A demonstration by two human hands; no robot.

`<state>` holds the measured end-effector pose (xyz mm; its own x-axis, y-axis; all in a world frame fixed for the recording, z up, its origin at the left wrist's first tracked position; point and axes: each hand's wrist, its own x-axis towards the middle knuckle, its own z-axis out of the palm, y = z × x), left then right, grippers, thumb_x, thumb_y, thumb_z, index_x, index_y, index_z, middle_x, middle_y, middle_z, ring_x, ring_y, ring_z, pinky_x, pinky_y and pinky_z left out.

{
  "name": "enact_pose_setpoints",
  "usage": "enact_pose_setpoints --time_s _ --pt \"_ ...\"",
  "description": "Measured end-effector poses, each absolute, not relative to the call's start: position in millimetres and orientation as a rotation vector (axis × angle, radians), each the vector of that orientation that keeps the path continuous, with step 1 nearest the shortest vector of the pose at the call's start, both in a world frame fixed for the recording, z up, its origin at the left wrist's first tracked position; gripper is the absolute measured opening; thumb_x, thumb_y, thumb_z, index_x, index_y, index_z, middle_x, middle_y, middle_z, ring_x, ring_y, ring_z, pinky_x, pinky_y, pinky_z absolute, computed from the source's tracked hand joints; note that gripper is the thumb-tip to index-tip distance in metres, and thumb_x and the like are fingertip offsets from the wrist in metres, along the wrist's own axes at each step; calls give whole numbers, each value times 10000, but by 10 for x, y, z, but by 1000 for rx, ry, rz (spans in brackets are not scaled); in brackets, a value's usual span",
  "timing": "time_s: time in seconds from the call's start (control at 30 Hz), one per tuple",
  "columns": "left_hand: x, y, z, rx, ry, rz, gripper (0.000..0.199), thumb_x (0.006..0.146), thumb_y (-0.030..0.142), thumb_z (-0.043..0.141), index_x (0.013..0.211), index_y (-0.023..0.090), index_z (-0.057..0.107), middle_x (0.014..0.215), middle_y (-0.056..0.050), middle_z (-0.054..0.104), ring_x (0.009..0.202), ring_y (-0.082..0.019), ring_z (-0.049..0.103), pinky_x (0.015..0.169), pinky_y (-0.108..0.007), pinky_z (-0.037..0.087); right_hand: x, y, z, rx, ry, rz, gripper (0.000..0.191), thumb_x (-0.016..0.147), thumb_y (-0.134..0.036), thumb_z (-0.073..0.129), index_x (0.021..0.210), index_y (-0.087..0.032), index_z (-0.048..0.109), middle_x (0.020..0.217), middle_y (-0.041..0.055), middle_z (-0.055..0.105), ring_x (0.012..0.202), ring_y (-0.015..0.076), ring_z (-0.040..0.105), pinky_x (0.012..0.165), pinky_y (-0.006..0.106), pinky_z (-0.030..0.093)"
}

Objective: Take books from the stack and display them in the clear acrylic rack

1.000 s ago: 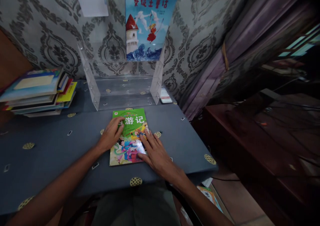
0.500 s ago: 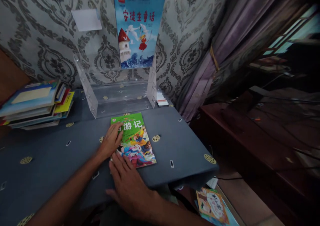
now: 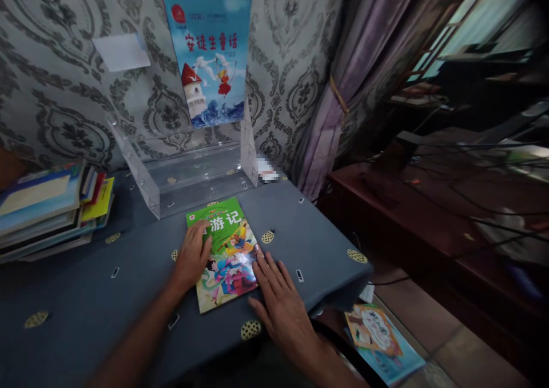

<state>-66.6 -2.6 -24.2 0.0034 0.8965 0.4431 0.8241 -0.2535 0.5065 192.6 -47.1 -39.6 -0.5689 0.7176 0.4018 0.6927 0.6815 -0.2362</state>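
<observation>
A green picture book (image 3: 229, 262) lies face up on the grey-blue tablecloth (image 3: 141, 296), its cover colourful in the lower half. My left hand (image 3: 194, 256) rests on the book's left edge, fingers over the upper left of the cover, covering part of the title. At the lower right edge of the book is my right hand (image 3: 281, 294), its fingers stretched out and the fingertips at the cover's border. Neither hand is wrapped round anything.
Behind the book stands a clear acrylic rack (image 3: 143, 185), with a blue book (image 3: 214, 62) upright above it. Stacked books (image 3: 43, 211) are at the left. More books (image 3: 381, 342) lie low at the right, beyond the table edge. A purple curtain (image 3: 338, 91) hangs behind.
My right hand has moved from the book's lower left corner to its right edge. My left hand stays at the left edge. The camera view has shifted to the right.
</observation>
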Motion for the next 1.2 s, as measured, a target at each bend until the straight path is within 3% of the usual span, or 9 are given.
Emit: enact_pose_setpoints --time_s 0.23,0.4,0.5,0.6,0.7,0.97,1.2 --pt "-689 5 -292 2191 1887 1131 296 983 290 387 1231 195 517 1272 -138 598 1295 -281 503 1112 -532 402 1933 -466 -255 -1142 -2446 208 526 1007 -318 453 1507 -168 390 1555 128 407 1448 283 372 1133 565 403" --pt "-701 14 -337 2157 1969 1112 293 977 318 399 1210 198 530 1350 -144 546 1364 -300 431 1136 -561 366 1932 -224 -24 -1126 -2519 363 413 999 -306 466 1386 -193 554 1449 129 549 1418 301 419 1140 601 359" --pt "-707 16 -374 2109 2026 1121 305 967 337 407 1201 195 542 1379 -157 521 1380 -319 413 1137 -585 350 1790 42 116 -1050 -2592 428 436 981 -315 515 1392 -168 539 1438 145 557 1431 307 394 1146 573 359" --pt "-712 22 -408 2095 2052 1107 330 965 355 409 1208 175 542 1390 -175 513 1398 -324 397 1146 -580 337 1564 378 172 -1005 -2673 451 461 975 -320 530 1374 -91 542 1502 184 472 1462 355 319 1165 543 336" --pt "-710 25 -420 2088 2078 1089 342 958 357 414 1218 174 539 1395 -178 514 1407 -325 391 1143 -581 338 1345 743 133 -1015 -2649 470 495 975 -308 517 1406 -63 507 1531 196 427 1488 345 258 1184 498 314" --pt "-734 15 -440 1975 2207 1097 412 960 393 408 1280 151 502 1459 -213 462 1430 -355 361 1128 -607 335 1140 1168 -39 -1063 -2507 593 515 987 -280 448 1453 -61 454 1573 200 350 1466 273 338 1209 441 267" --pt "-778 36 -467 1880 2260 1082 470 942 406 425 1327 143 482 1356 -203 567 1381 -353 436 1124 -591 347 1159 1146 -107 -1032 -2482 567 522 987 -289 414 1465 -82 440 1576 193 346 1466 276 337 1206 474 273"
